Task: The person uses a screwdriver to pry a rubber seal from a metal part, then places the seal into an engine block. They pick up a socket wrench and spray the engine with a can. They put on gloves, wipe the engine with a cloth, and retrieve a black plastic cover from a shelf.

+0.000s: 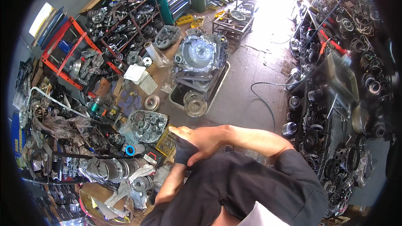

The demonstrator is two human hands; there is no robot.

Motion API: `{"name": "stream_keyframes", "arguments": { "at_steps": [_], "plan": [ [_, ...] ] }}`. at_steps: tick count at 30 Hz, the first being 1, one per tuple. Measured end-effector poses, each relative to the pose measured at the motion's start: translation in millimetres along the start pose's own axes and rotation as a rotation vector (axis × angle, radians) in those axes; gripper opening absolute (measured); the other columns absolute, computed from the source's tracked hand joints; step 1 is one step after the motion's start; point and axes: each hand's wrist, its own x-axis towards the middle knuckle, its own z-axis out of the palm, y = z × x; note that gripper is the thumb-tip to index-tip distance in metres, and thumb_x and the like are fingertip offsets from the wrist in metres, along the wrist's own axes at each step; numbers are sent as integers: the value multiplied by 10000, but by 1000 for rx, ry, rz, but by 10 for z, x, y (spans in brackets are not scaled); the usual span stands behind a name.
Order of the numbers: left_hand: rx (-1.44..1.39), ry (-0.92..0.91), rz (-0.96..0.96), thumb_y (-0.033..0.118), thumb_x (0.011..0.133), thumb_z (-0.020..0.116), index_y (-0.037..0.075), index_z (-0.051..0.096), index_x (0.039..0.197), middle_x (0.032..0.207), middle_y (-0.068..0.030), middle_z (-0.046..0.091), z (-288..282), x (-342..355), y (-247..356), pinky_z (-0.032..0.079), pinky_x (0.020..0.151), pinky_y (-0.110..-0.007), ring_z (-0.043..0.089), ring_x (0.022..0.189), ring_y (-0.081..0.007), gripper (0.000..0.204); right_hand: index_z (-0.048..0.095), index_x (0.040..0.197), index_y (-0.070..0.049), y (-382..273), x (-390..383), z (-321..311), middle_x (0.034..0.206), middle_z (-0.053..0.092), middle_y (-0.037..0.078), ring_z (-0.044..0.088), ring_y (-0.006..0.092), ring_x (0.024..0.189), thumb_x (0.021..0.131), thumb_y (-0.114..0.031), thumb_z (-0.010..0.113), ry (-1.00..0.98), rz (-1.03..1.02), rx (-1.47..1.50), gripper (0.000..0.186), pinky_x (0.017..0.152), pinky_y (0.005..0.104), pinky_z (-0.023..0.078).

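My right hand [209,139] reaches across from the right and wraps over a dark grey glove or cloth [184,150] at the end of my left forearm [170,185]. Its thumb presses against the lower side of the dark fabric. My left hand [181,158] is mostly hidden beneath the fabric and my right hand, so its fingers cannot be made out. Just left of the hands are a yellow tray [166,142] of small parts and a clear plastic-wrapped tub [147,126] full of metal gears and rings.
Ahead, a large metal gearbox housing [197,54] stands over a black tray [178,97] with a round metal part [195,104]. Shelves of gears and drums [312,134] line the right; more parts crowd the left. A dark hose [261,84] crosses the floor.
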Motion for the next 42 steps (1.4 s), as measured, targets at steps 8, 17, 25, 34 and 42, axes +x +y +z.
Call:
{"name": "stream_keyframes", "arguments": {
  "at_steps": [8, 17, 25, 34, 42],
  "plan": [
    [-84, -111, 25, 319, 936, 617, 20, 578, 1205, 1144, -191, 634, -280, 144, 10, 509, 883, -402, 631, 1103, -290, 404, 356, 1505, 27, -114, 32, -221, 1403, 563, 252, 673, 354, 1098, 863, -365, 807, 681, 162, 183, 877, 865, 418, 569],
    [-35, -12, -2, 334, 954, 600, 24, 569, 1234, 1157, -190, 629, 156, -29, 7, 509, 892, -391, 629, 1114, -279, 418, 206, 1580, 11, -30, 103, 120, 1514, 400, 297, 432, 447, 1382, 840, -639, 712, 247, -111, -170, 1107, 1108, 480, 418],
    [-82, -119, 34, 347, 970, 586, 28, 562, 1259, 1168, -190, 625, -274, 447, -111, 509, 900, -381, 627, 1125, -269, 431, 529, 1339, -58, -14, 167, -520, 1298, 631, 212, 652, 363, 1139, 910, -563, 617, 578, -575, 436, 669, 1022, 515, 501],
    [316, 802, -774, 382, 997, 542, 62, 596, 1219, 1122, -195, 637, 410, 1002, 412, 518, 870, -356, 641, 1106, -239, 393, 462, 1450, -68, 166, 964, -459, 1368, 584, 188, 602, 354, 1165, 963, -752, 379, 742, -435, 1865, 845, 913, 599, 500],
    [624, 148, 17, 322, 987, 539, 71, 637, 1126, 1008, -160, 650, 500, 587, 151, 521, 792, -336, 646, 956, -223, 303, 546, 1048, -60, 609, 1566, -973, 812, 579, 41, 567, 153, 676, 1004, -298, 641, 1576, -174, 574, 260, 574, 313, 479]
  ]
}}
